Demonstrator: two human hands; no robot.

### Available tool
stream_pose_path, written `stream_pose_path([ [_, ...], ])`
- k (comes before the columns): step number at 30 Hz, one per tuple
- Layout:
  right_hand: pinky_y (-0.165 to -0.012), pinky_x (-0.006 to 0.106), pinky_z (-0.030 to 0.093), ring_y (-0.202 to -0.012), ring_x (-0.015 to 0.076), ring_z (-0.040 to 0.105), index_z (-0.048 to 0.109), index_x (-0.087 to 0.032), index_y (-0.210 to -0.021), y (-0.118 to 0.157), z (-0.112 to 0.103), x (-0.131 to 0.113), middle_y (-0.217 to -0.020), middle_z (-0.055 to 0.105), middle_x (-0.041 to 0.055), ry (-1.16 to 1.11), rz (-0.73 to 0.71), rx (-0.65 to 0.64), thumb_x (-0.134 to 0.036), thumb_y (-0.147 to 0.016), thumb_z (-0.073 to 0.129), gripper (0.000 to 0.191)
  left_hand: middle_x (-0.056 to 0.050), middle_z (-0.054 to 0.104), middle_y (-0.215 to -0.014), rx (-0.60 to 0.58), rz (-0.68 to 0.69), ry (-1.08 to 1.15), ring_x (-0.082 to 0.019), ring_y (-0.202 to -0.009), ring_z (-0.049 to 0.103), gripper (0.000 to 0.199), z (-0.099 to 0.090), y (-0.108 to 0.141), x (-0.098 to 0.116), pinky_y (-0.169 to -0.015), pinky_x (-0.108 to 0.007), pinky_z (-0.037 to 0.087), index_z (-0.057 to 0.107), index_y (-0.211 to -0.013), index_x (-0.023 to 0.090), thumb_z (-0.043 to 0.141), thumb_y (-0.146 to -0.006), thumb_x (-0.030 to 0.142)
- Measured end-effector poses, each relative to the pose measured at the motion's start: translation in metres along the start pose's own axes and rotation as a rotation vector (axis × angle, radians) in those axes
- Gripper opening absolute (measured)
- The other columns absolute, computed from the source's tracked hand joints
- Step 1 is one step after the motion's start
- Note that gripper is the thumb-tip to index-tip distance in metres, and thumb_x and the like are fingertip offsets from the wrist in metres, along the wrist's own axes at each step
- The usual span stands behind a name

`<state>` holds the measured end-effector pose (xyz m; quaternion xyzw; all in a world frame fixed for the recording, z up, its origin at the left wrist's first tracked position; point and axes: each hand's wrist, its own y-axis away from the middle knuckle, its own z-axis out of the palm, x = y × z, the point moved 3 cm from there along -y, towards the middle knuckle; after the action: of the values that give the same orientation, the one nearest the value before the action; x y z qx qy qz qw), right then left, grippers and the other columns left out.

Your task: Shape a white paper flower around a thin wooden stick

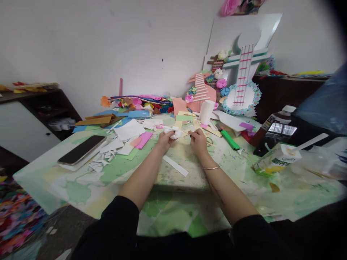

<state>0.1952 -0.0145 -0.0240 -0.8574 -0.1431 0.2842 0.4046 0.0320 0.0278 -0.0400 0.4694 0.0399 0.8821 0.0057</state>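
My left hand (pixel 165 141) is closed around a crumpled or folded piece of white paper (pixel 177 134), held just above the table. Close by on the right, my right hand (pixel 199 141) is pinched on what looks like a thin pale stick (pixel 185 132) pointing at the paper; a small dark spot shows at the fingertips. Between my forearms a white paper strip (pixel 175 165) lies flat. Left of my left hand are a pink paper piece (pixel 144 140) and white paper sheets (pixel 130 130).
A phone (pixel 82 150) lies at the left. A white paper cylinder (pixel 206 112) stands behind my hands. At right are a green cutter-like tool (pixel 230 140), a drink carton (pixel 276 159) with a straw, and a dark bottle (pixel 273 121). Paper guitar-like crafts (pixel 242 79) lean against the wall.
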Motion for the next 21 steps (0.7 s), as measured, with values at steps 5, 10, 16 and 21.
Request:
stream_pose_path([
  [5,-0.067,0.028,0.043,-0.075,0.0172,0.053,0.071,-0.014,-0.095,-0.003,-0.015,0.007,-0.082,0.055,0.008,0.062,0.126,0.097,-0.011,-0.078,0.043,0.033,0.002,0.058,-0.06,0.021,-0.005,-0.033,-0.009,-0.054,0.055,0.015,-0.008,-0.005,0.008,-0.053,-0.022,0.047,0.054,-0.068,0.014,0.061,-0.054,0.013],
  [10,-0.069,0.029,0.044,-0.069,0.016,0.054,0.071,-0.012,-0.096,-0.008,-0.022,0.009,-0.079,0.058,0.0078,0.012,0.162,0.107,-0.024,-0.08,0.05,0.029,0.001,0.057,-0.055,-0.157,-0.075,-0.155,-0.01,-0.048,0.052,0.013,-0.001,0.002,0.006,-0.045,-0.02,0.041,0.06,-0.064,0.012,0.06,-0.051,0.012],
  [16,-0.068,0.027,0.043,-0.065,0.0153,0.057,0.072,-0.016,-0.085,-0.01,-0.022,0.007,-0.073,0.066,0.0054,-0.079,0.151,-0.066,-0.016,-0.071,0.056,0.021,0.0,0.059,-0.053,-0.267,-0.09,-0.294,-0.01,-0.045,0.051,0.016,0.005,0.009,0.003,-0.045,-0.021,0.04,0.065,-0.064,0.01,0.064,-0.049,0.013],
  [21,-0.056,0.024,0.041,-0.055,0.0124,0.053,0.067,-0.016,-0.069,-0.027,-0.03,0.007,-0.067,0.065,0.0046,-0.304,0.425,-0.141,-0.025,-0.075,0.055,0.016,-0.001,0.06,-0.054,-0.292,-0.082,-0.341,-0.01,-0.047,0.052,0.018,0.004,0.009,0.004,-0.046,-0.021,0.04,0.066,-0.065,0.011,0.064,-0.047,0.015],
])
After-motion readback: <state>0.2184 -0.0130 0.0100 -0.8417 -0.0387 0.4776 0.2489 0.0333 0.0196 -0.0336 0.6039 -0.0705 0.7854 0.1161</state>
